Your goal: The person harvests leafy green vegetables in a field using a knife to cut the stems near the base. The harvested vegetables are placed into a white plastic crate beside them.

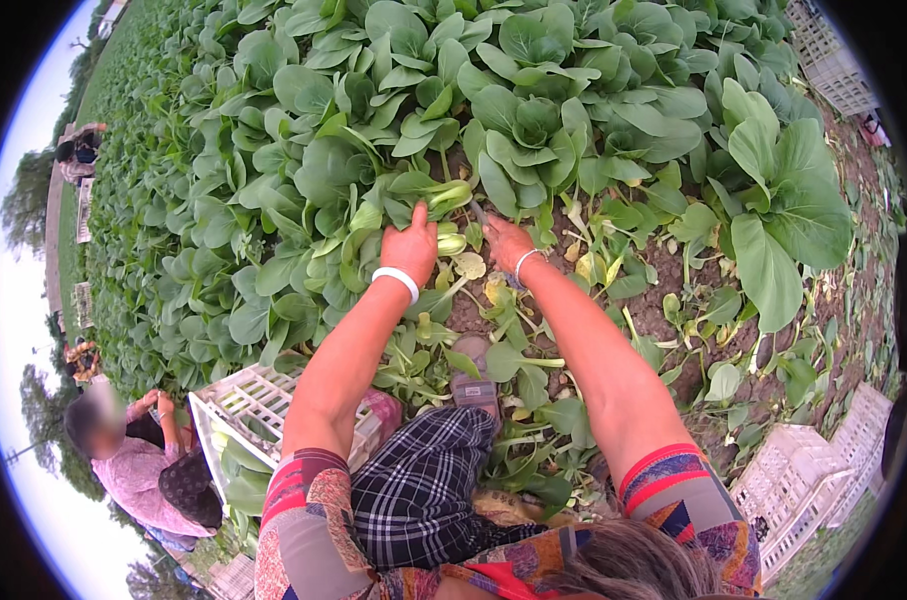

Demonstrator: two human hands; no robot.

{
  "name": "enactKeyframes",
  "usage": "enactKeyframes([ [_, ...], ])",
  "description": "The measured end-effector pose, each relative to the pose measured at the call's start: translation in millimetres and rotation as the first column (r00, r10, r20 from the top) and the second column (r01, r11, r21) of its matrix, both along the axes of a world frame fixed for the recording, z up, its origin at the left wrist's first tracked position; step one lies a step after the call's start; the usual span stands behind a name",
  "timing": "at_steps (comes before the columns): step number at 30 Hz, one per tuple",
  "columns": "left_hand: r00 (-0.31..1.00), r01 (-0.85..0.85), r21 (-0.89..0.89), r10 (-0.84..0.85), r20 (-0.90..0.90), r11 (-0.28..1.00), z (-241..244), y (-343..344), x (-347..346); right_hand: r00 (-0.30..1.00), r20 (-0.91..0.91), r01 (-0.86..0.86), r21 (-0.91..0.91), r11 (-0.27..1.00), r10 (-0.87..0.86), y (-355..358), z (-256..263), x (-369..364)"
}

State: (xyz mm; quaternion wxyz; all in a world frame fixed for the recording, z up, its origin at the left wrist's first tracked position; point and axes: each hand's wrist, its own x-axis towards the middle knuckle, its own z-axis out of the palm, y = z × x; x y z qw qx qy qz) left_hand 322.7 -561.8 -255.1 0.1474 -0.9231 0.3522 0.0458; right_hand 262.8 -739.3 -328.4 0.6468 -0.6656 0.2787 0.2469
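Observation:
My left hand [411, 246], with a white bangle at the wrist, is closed on a head of bok choy [449, 196] whose pale cut base points right. A second pale base [451, 240] shows just below it. My right hand [507, 244] grips a knife, its dark blade [479, 212] close to the base of the held head. Its handle is hidden in my fingers. Rooted bok choy [532, 124] stands beyond both hands.
A white plastic crate [236, 397] holding greens stands at my left, beside a crouching person [142, 476]. Stacked crates [791, 469] stand lower right. Loose leaves and soil [667, 300] lie right of my hands; a sandalled foot [474, 382] is below them.

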Motion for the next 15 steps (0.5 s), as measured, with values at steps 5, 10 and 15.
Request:
enactKeyframes([
  [5, 0.999, 0.041, -0.043, -0.041, 0.011, 0.998, 7.3, -1.8, -11.6, 0.994, 0.045, -0.104, -0.021, 0.994, 0.105, -16.9, 17.1, -56.1],
  [10, 0.997, 0.04, -0.063, -0.044, -0.062, 0.997, 32.9, 3.6, -34.7, 0.992, 0.118, 0.05, -0.021, 0.999, -0.048, -29.5, 45.5, -94.8],
  [15, 0.982, 0.039, -0.227, -0.08, -0.172, 0.973, 78.9, -3.1, -80.9, 0.925, 0.169, 0.276, 0.313, 0.909, -0.339, -31.4, 43.7, -103.2],
])
